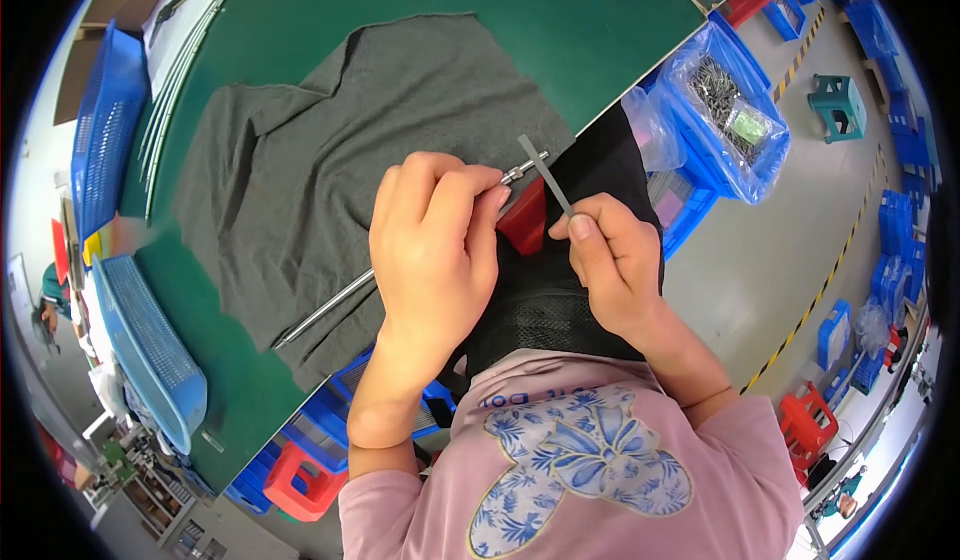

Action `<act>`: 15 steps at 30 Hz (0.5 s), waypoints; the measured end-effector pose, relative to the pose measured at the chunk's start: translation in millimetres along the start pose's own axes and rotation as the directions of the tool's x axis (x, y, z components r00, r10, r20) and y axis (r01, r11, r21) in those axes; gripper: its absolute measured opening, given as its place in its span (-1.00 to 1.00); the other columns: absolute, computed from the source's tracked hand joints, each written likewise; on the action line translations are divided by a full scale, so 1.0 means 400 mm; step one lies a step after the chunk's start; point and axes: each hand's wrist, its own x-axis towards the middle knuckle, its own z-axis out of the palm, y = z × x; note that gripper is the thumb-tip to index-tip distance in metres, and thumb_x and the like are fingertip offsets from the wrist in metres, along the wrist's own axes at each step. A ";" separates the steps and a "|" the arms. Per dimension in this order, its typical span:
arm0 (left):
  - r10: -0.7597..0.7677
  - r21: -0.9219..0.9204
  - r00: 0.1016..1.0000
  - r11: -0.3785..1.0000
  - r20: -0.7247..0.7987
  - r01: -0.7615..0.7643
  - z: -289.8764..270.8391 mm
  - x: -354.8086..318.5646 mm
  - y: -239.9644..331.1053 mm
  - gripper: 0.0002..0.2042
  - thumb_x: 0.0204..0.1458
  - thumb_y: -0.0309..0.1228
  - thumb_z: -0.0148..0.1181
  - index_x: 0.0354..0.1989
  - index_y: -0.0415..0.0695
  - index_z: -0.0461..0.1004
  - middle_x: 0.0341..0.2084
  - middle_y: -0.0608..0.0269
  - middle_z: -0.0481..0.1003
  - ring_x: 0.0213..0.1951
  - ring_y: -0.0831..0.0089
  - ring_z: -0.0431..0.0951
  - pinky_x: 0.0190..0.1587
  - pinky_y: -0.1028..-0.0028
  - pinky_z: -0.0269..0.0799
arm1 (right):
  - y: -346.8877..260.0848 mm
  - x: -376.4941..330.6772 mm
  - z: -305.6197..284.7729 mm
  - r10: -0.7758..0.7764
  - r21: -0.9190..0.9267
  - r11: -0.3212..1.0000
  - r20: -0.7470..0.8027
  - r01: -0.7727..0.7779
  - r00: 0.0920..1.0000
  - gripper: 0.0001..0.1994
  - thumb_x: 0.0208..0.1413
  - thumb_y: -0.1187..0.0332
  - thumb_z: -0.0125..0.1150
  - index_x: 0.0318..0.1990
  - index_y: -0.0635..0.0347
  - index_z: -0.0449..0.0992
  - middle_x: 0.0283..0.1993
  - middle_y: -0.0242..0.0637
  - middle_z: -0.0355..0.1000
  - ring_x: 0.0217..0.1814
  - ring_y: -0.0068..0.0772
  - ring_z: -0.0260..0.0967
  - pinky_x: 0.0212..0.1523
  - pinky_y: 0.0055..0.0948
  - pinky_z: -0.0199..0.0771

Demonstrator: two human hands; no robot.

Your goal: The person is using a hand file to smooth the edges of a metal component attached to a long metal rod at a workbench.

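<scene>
My left hand (430,250) is closed round a slim shiny metal rod (325,308). The rod slants from the lower left, over the table, to a stepped tip that pokes out past the thumb and forefinger. My right hand (615,265) pinches the lower end of a flat grey strip (545,174), shaped like a small file. The strip crosses the rod's tip; I cannot tell whether they touch. Beneath the rod a dark grey cloth (320,175) lies wrinkled on the green tabletop (590,20). A red object (525,222) shows below the tip, partly hidden by my left hand.
Blue plastic baskets (150,350) and several thin rods (185,90) lie along the table's left side. To the right, a bag-lined blue bin (735,110) holds many small metal parts. A green stool (838,108) and a red stool (808,428) stand on the floor.
</scene>
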 end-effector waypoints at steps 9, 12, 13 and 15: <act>0.020 -0.009 0.998 1.000 -0.061 -0.021 0.008 -0.006 -0.007 -0.85 -0.21 -0.62 0.31 -0.44 -0.16 0.50 -0.49 0.26 0.38 -0.48 0.29 0.35 -0.44 0.37 0.26 | -0.015 0.012 0.004 0.098 -0.090 0.992 0.089 -0.090 0.991 -0.89 0.21 0.45 0.05 -0.31 0.28 0.47 -0.56 -0.22 0.42 -0.63 -0.47 0.33 -0.55 -0.52 0.28; 0.016 0.001 0.998 1.000 -0.061 -0.016 0.010 -0.006 -0.004 -0.85 -0.22 -0.62 0.31 -0.44 -0.16 0.51 -0.49 0.26 0.38 -0.48 0.29 0.34 -0.45 0.38 0.26 | -0.014 0.016 0.009 0.036 -0.111 0.993 0.058 -0.030 0.998 -0.89 0.21 0.45 0.06 -0.32 0.27 0.47 -0.54 -0.19 0.44 -0.61 -0.43 0.38 -0.55 -0.50 0.31; 0.024 -0.003 0.997 1.000 -0.069 -0.025 0.011 -0.006 -0.004 -0.85 -0.22 -0.62 0.31 -0.44 -0.16 0.50 -0.49 0.26 0.39 -0.48 0.30 0.34 -0.45 0.38 0.26 | -0.016 0.018 0.011 0.038 -0.112 0.993 0.059 -0.031 0.998 -0.89 0.21 0.45 0.06 -0.32 0.27 0.47 -0.54 -0.19 0.44 -0.61 -0.43 0.38 -0.55 -0.50 0.31; 0.029 -0.011 0.997 1.000 -0.074 -0.029 0.013 -0.008 -0.004 -0.84 -0.23 -0.62 0.31 -0.45 -0.16 0.50 -0.49 0.26 0.39 -0.49 0.30 0.34 -0.45 0.38 0.26 | -0.023 0.022 0.017 -0.046 -0.157 0.986 0.025 0.050 0.999 -0.90 0.20 0.46 0.06 -0.32 0.27 0.47 -0.51 -0.17 0.45 -0.58 -0.40 0.43 -0.53 -0.48 0.34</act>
